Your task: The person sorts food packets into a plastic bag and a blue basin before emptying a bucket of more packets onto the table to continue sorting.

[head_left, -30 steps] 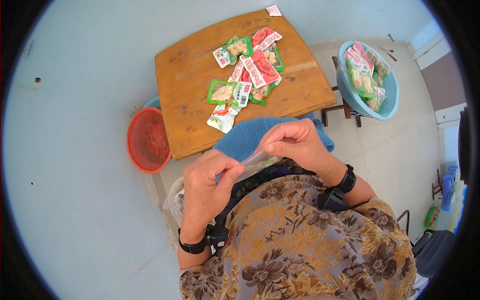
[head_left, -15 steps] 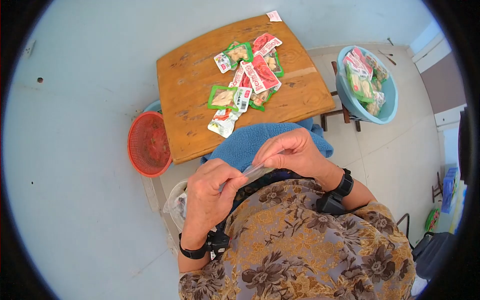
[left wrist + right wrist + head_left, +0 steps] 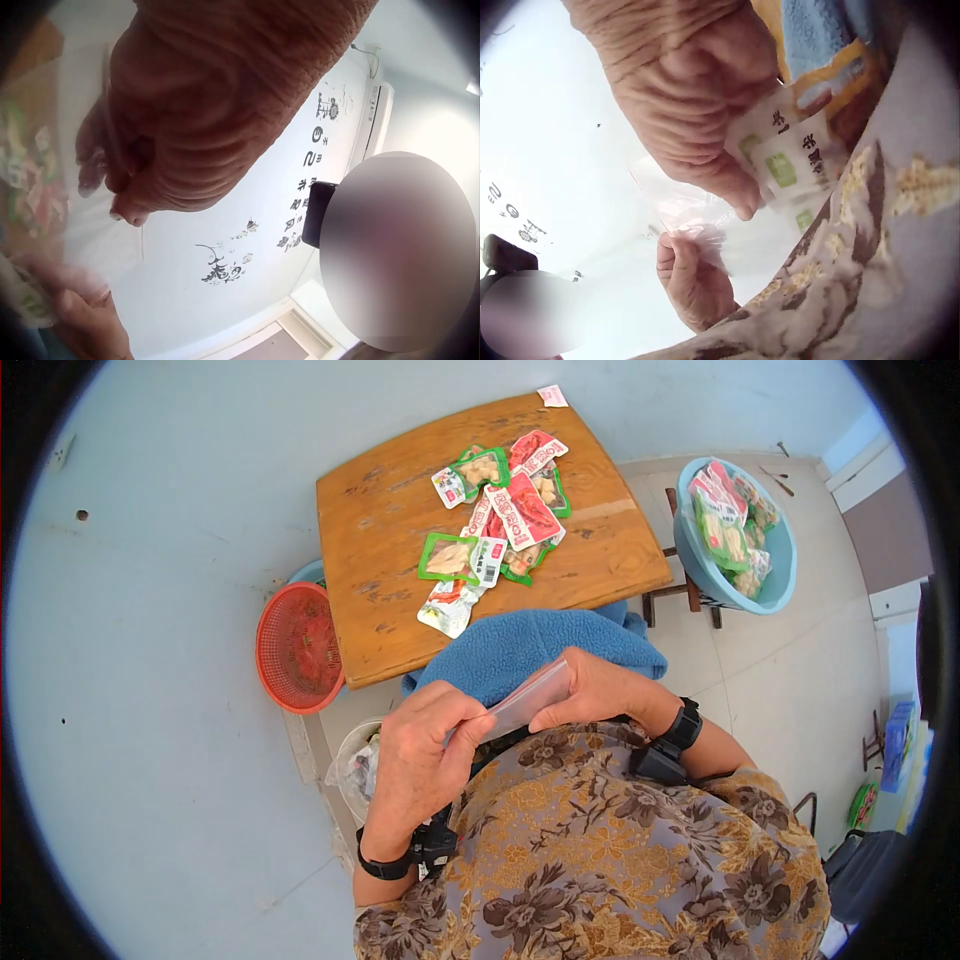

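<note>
A clear plastic bag (image 3: pixel 530 698) is stretched between the two hands above the lap. The left hand (image 3: pixel 428 748) pinches its near-left edge between thumb and fingers. At the other end, the right hand (image 3: pixel 605 693) grips the bag, thumb below and fingers behind the film. In the right wrist view, small white packets with green marks (image 3: pixel 782 169) show beside the right hand (image 3: pixel 697 97), behind or inside the film; which, I cannot tell. The left wrist view shows the film (image 3: pixel 90 217) hanging beside the left hand (image 3: pixel 202 105).
Red and green food packets (image 3: pixel 525 510) lie on the wooden table (image 3: pixel 380 600). A blue cloth (image 3: pixel 530 645) covers the lap side. At the right, a blue basin (image 3: pixel 785 565) holds more packets; a red basket (image 3: pixel 290 660) and a whitish container (image 3: pixel 345 765) are left.
The right hand has shifted its hold, its fingers now extended behind the film, and more of the bag shows between the hands. The left hand keeps its pinch.
</note>
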Motion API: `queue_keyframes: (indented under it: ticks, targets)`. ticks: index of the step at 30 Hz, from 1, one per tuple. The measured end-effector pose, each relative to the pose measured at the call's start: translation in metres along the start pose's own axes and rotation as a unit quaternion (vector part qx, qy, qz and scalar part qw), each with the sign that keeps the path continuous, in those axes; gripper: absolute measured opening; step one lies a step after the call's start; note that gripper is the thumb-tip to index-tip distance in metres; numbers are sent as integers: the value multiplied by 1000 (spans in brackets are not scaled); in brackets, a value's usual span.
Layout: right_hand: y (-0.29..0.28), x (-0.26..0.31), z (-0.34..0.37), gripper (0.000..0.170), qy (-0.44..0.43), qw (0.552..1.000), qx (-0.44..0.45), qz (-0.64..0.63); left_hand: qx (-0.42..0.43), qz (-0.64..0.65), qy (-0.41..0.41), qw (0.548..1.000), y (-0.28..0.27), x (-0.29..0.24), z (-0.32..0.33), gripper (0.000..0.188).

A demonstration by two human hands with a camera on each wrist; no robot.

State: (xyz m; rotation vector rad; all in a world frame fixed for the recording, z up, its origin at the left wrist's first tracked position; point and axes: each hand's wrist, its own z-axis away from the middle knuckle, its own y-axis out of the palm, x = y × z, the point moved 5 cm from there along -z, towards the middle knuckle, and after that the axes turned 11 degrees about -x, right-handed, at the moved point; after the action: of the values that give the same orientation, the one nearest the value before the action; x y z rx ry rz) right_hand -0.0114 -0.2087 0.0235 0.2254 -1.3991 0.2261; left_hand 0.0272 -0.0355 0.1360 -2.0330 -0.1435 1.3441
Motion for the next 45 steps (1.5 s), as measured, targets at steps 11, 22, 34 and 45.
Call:
queue_keyframes:
  ticks: [11, 22, 34, 45]
  targets:
    - [-3, -14, 13, 19, 7, 1000, 4, -29, 38, 88, -175, 980, 42, 111, -9, 12]
    - [-14, 22, 15, 60, -173, 957, -137, 186, 192, 167, -346, 903, 98, 160, 25, 16]
    - [14, -40, -7, 28, -246, 931, -37, 266, 212, 83, -233, 945, 104, 155, 19, 16]
    - [-19, -72, -27, 24, -21, 974, -227, 9, 22, 556, -439, 705, 84, 177, 41, 77]
